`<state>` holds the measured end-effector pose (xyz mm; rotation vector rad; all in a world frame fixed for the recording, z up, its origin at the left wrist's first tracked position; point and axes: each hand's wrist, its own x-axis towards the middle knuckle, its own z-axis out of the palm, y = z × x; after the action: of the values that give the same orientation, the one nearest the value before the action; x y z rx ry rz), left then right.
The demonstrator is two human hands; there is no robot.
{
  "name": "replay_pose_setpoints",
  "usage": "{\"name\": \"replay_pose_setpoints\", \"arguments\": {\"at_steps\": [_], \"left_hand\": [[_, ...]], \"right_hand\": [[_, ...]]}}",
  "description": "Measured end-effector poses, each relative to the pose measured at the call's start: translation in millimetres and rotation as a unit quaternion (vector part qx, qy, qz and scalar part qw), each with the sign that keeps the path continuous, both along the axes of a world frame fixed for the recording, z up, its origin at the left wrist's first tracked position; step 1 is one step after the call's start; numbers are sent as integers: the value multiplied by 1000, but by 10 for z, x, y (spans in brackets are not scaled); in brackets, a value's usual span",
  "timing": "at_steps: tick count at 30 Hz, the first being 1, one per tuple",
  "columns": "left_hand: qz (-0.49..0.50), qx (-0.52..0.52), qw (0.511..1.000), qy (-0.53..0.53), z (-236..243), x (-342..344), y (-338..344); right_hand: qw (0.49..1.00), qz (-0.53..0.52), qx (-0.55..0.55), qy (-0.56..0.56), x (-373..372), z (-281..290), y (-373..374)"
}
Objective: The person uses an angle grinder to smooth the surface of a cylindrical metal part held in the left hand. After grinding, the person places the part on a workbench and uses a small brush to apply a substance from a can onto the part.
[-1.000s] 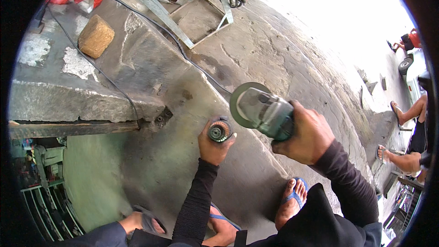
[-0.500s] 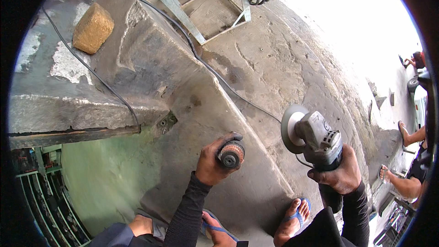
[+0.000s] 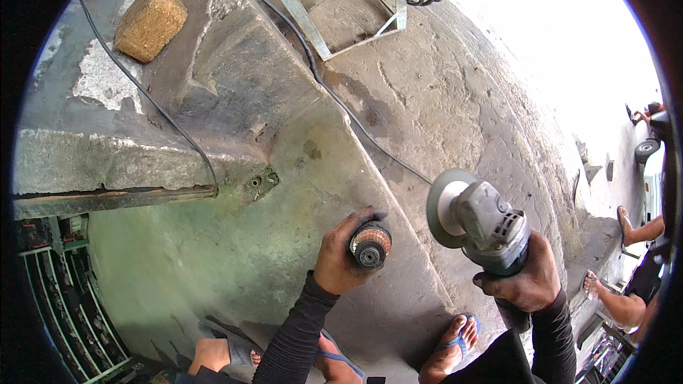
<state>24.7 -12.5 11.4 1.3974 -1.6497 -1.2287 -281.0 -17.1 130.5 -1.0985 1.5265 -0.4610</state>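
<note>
- gripping in the left hand, curled round its side, a short dark cylinder with copper-coloured windings, probably a motor armature, left of the pale diagonal concrete edge, round end facing up toward the camera.
- gripping in the right hand, closed round its rear body, a grey metal-headed angle grinder with a thin, round, pale-centred grey disc, right of that edge.
- cannot tell from this view any spin of the disc.
- to handle both pieces well, hold the cylinder by its outer body and spare the windings from knocks.
- best to keep the disc turned away from the left hand and from the right foot in a blue-strapped sandal, at the near end of the edge.
- mind the long thin black cord, crossing the far end of the edge and passing out of sight behind the disc; better to leave it slack.
- compared with one second ago, holding the grinder farther right of the edge, sharp now instead of blurred; holding the cylinder left of the edge, as then.
</note>
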Motion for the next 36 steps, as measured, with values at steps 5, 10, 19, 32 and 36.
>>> {"name": "replay_pose_setpoints", "arguments": {"at_steps": [5,10,19,32,36], "left_hand": [[80,-114,989,-43,-89,-173,81],[94,-45,994,-10,-104,-173,143],[55,-29,998,-16,-110,-108,100],[77,-84,994,-2,-31,-169,153],[72,-76,994,-9,-24,-188,145]], "right_hand": [[987,74,-71,126,175,139,-160],[961,168,-57,211,334,306,-342],[943,221,-72,238,484,307,-346],[937,237,-84,241,462,304,-262],[932,246,-69,259,474,319,-259]]}}
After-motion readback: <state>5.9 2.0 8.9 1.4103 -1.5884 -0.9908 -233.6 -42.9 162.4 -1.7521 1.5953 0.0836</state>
